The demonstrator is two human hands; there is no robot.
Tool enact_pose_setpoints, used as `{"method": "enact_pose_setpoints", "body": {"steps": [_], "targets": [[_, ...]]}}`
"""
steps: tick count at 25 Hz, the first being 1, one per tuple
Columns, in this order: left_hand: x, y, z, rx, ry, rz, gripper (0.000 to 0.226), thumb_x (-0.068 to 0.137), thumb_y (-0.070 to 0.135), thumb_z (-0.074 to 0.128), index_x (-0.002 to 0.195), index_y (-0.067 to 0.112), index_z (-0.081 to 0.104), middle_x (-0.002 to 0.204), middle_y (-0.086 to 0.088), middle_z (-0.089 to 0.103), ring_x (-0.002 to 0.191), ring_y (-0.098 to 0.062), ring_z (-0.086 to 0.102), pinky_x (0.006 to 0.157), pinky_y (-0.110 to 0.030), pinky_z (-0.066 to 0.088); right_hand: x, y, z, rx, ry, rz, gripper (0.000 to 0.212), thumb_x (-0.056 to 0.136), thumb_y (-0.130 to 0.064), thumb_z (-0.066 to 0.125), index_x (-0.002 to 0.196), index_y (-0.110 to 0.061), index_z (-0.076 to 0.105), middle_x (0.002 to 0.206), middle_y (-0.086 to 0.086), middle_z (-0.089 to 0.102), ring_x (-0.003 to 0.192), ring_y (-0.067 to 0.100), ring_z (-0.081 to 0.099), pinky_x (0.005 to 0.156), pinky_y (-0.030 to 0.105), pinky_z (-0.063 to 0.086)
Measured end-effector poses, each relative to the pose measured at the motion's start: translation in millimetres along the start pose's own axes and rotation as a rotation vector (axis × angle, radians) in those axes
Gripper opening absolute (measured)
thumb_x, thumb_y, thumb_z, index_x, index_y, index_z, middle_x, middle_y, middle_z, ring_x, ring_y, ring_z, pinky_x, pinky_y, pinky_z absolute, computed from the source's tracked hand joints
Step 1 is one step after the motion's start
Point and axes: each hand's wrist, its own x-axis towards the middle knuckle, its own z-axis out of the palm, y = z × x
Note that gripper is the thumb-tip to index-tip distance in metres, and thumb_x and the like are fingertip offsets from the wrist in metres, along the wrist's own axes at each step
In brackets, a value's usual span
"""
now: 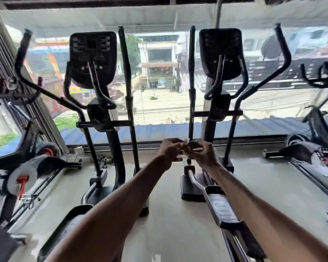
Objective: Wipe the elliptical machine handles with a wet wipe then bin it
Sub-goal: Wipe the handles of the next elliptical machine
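Observation:
Two black elliptical machines face a big window. The left elliptical (95, 76) has curved handles (22, 59) and an upright bar (126, 72). The right elliptical (222, 59) has a curved handle (283, 53) and an upright bar (191, 72). Between the machines, at mid-frame, my left hand (169, 151) and my right hand (204, 154) meet with curled fingers. Together they pinch a small pale thing, likely a wet wipe (186, 143), which is mostly hidden by the fingers. Neither hand touches a machine.
An exercise bike (27, 167) stands at the left and another exercise bike (314, 144) at the right. Foot pedals (220, 207) of the ellipticals stretch toward me on the pale floor (169, 224). No bin is in view.

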Motion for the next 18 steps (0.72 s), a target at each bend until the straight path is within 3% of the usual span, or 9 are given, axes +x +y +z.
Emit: {"method": "enact_pose_setpoints", "body": {"steps": [4, 7, 10, 15, 18], "targets": [[125, 38, -14, 0.008, 0.027, 0.145, 0.018, 0.076, 0.028, 0.079, 0.081, 0.01, 0.077, 0.079, -0.012, 0.071, 0.074, -0.022, 0.064, 0.071, -0.037, 0.052, 128, 10, 14, -0.054, 0.163, -0.015, 0.025, 0.076, -0.052, 0.085, 0.082, -0.029, 0.078, 0.076, -0.005, 0.079, 0.07, 0.017, 0.077, 0.076, 0.05, 0.064], [210, 82, -19, -0.001, -0.008, 0.175, 0.011, 0.088, 0.021, 0.073, 0.08, 0.015, 0.07, 0.085, -0.011, 0.07, 0.073, -0.02, 0.063, 0.066, -0.031, 0.053, 227, 18, 18, -0.056, 0.274, -0.032, 0.039, 0.061, -0.068, 0.078, 0.079, -0.033, 0.075, 0.077, -0.009, 0.078, 0.067, 0.018, 0.077, 0.076, 0.055, 0.062], [286, 121, -16, -0.024, 0.002, 0.222, 0.012, 0.094, 0.018, 0.068, 0.082, 0.019, 0.066, 0.085, -0.007, 0.069, 0.07, -0.017, 0.062, 0.057, -0.025, 0.05, 314, 13, 12, -0.024, 0.36, -0.065, 0.036, 0.058, -0.066, 0.075, 0.079, -0.036, 0.073, 0.079, -0.009, 0.078, 0.067, 0.021, 0.077, 0.074, 0.057, 0.062], [393, 174, -12, -0.053, 0.092, 0.325, 0.004, 0.087, 0.02, 0.069, 0.09, 0.016, 0.068, 0.076, 0.0, 0.069, 0.069, -0.016, 0.063, 0.071, -0.037, 0.055, 452, 3, -5, -0.079, 0.465, -0.201, 0.018, 0.067, -0.061, 0.071, 0.083, -0.055, 0.065, 0.083, -0.021, 0.074, 0.079, 0.016, 0.076, 0.078, 0.056, 0.061], [461, 207, -6, -0.035, 0.197, 0.386, 0.019, 0.073, 0.034, 0.067, 0.087, 0.022, 0.072, 0.079, 0.006, 0.073, 0.081, -0.019, 0.069, 0.081, -0.043, 0.061, 535, -13, -19, -0.08, 0.506, -0.278, 0.014, 0.078, -0.04, 0.077, 0.08, -0.045, 0.064, 0.081, -0.015, 0.072, 0.08, 0.02, 0.075, 0.077, 0.057, 0.061]]}}
